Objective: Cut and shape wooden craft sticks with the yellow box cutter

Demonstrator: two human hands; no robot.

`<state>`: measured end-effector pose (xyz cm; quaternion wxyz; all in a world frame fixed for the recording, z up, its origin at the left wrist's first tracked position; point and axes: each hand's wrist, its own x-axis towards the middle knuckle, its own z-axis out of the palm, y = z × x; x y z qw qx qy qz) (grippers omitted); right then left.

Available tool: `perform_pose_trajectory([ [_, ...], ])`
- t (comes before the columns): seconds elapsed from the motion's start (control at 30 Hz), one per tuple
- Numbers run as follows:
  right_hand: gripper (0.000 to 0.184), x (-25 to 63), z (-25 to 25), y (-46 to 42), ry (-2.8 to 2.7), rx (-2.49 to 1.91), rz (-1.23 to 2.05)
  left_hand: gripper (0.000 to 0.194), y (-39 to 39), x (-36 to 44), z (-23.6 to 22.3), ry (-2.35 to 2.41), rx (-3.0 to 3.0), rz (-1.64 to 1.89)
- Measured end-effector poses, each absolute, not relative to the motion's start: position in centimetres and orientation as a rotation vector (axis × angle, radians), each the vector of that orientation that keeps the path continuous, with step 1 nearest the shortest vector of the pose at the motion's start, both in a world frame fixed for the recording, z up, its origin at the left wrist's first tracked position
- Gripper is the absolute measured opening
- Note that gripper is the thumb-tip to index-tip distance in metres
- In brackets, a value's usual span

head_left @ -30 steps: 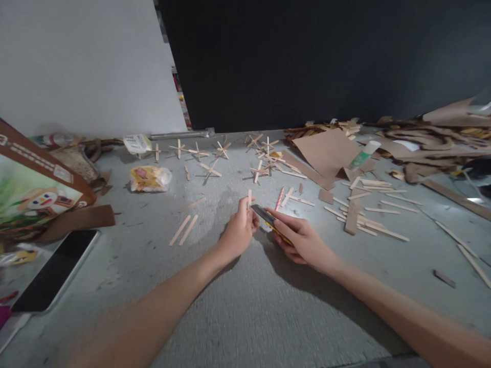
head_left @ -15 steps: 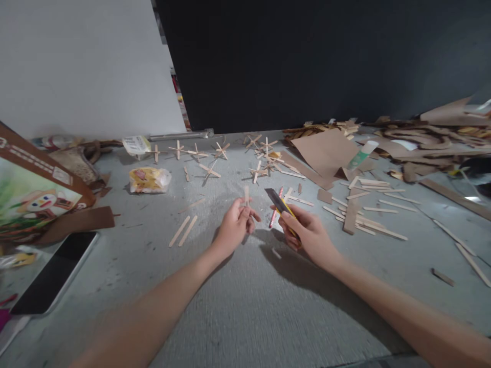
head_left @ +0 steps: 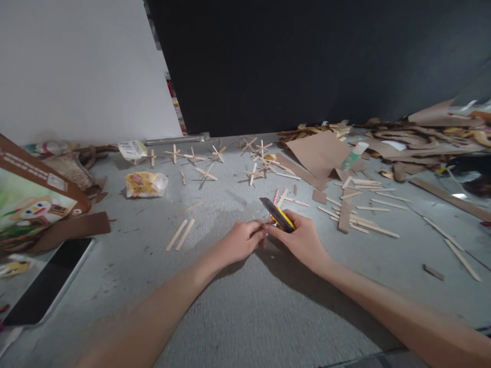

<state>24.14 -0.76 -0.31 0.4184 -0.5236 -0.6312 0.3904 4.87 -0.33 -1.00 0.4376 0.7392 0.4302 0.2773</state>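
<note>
My right hand (head_left: pixel 301 236) is closed around a yellow and black utility knife (head_left: pixel 282 217), its dark blade end angled up to the left. My left hand (head_left: pixel 243 241) is closed in a pinch, fingertips meeting those of the right hand. The short craft stick seen in it a moment ago is now mostly hidden by the fingers. Just beyond the hands lie a red-and-white striped pen-like stick (head_left: pixel 275 196) and a loose craft stick (head_left: pixel 283 197). Two parallel craft sticks (head_left: pixel 181 235) rest left of my left hand.
Several star-shaped stick assemblies (head_left: pixel 218 154) stand farther back. Loose craft sticks (head_left: pixel 379 231), cardboard (head_left: pixel 314 153) and a glue stick (head_left: pixel 353 156) lie to the right. On the left are a phone (head_left: pixel 48 283), a yellow wrapped packet (head_left: pixel 144 184) and a printed bag (head_left: pixel 36 197).
My hands have come together, and the left one has turned so that its craft stick no longer stands up in view. The knife has moved slightly left and down.
</note>
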Motion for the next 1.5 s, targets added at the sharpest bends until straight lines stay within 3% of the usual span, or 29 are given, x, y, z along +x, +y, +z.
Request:
perform_pose_trajectory([
  [0.1, 0.039, 24.1, -0.3, -0.8, -1.567, -1.309, 0.98, 0.023, -0.2, 4.9, -1.2, 1.075, 1.876, 0.644],
  [0.3, 0.034, 24.0, -0.5, -0.7, -1.569, -1.267, 0.968, 0.026, -0.3, 5.1, -1.0, 1.082, 1.815, 0.663],
  [0.53, 0.039, 24.7, -0.7, -0.2, -1.639, -1.294, 0.892, 0.037, -0.4, 5.3, -1.2, 1.083, 1.613, 0.861],
  [0.73, 0.054, 25.0, -0.9, -1.1, -1.735, -1.251, 1.074, 0.038, 0.3, 5.2, -2.2, 1.155, 1.456, 1.075],
  [0.93, 0.046, 25.0, -0.4, -1.3, -1.904, -1.211, 0.921, 0.039, 0.3, 5.2, -2.3, 1.201, 1.508, 1.056],
  [1.5, 0.047, 24.8, -0.5, -1.3, -1.907, -1.226, 0.872, 0.035, 0.2, 5.2, -2.3, 1.232, 1.609, 1.042],
])
